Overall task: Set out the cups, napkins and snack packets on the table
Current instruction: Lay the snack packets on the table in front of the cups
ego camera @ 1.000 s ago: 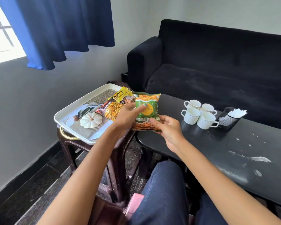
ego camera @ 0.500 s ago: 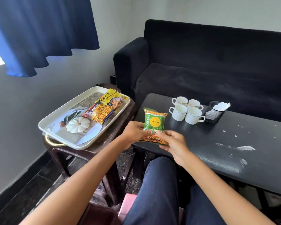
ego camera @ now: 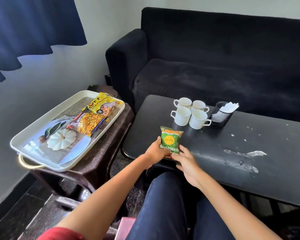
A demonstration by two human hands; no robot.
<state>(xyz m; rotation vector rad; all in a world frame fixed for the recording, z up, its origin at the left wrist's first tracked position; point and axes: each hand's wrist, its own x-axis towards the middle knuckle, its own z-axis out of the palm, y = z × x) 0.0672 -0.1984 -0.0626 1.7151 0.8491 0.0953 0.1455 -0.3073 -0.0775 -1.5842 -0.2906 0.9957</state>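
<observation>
A green snack packet (ego camera: 171, 140) lies on the black table (ego camera: 232, 153) near its front left corner. My left hand (ego camera: 155, 151) grips the packet's left lower edge and my right hand (ego camera: 184, 158) pinches its lower right corner. Behind it stand several white cups (ego camera: 190, 112) in a cluster, with a black mesh holder of white napkins (ego camera: 222, 113) to their right. A yellow packet (ego camera: 100, 106) and a dark orange mixture packet (ego camera: 87, 122) lie on the white tray (ego camera: 33, 129) at the left.
The tray sits on a dark brown stool (ego camera: 100, 153) beside the table, with a pumpkin picture printed in it. A black sofa (ego camera: 223, 58) stands behind the table. White stains mark the table's right half. My knees are under the table's front edge.
Both hands carried the green packet from over the tray rightward and down onto the black table's front left corner. The view has shifted right.
</observation>
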